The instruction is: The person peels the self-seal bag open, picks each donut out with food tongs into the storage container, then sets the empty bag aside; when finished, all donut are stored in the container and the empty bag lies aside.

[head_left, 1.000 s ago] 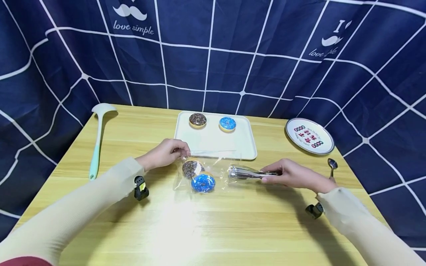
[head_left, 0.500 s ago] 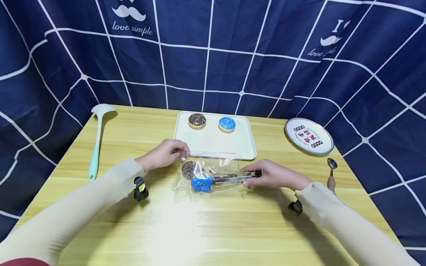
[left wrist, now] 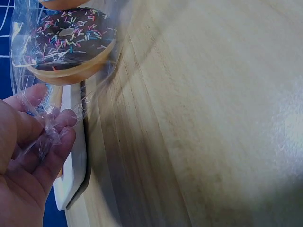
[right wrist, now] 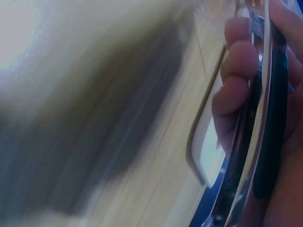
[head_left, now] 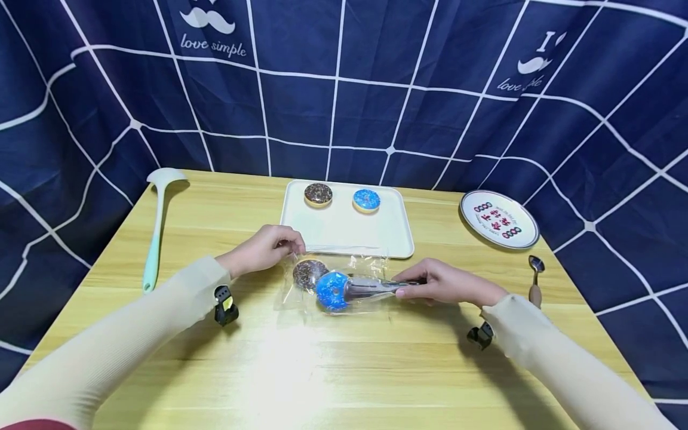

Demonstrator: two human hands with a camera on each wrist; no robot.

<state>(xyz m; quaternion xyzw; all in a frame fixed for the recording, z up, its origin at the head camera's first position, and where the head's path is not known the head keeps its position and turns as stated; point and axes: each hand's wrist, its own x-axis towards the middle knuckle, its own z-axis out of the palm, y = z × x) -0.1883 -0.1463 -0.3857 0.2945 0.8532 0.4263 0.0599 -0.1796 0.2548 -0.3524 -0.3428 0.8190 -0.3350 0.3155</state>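
My left hand (head_left: 261, 249) pinches a clear plastic bag (head_left: 371, 264) at its left end. The left wrist view shows the film bunched between the fingers (left wrist: 59, 151). Inside the bag is a chocolate donut (head_left: 309, 275) with coloured sprinkles. Beside it, partly overlapping it, a blue donut (head_left: 331, 291) sits between the ends of metal tongs (head_left: 371, 287). My right hand (head_left: 450, 283) grips these tongs, which reach into the bag from the right. In the right wrist view, the fingers curl round the tongs' dark handles (right wrist: 274, 123).
Behind the bag is a white tray (head_left: 349, 236) bearing another chocolate donut (head_left: 319, 194) and another blue donut (head_left: 366, 200). A ladle (head_left: 156, 239) lies at the left; a printed plate (head_left: 500, 220) and a spoon (head_left: 535, 279) lie at the right. A blue curtain (head_left: 301, 101) hangs behind.
The tongs have moved left, deeper into the bag, and now meet the blue donut, which has turned and shifted slightly right. My left hand has hardly moved.
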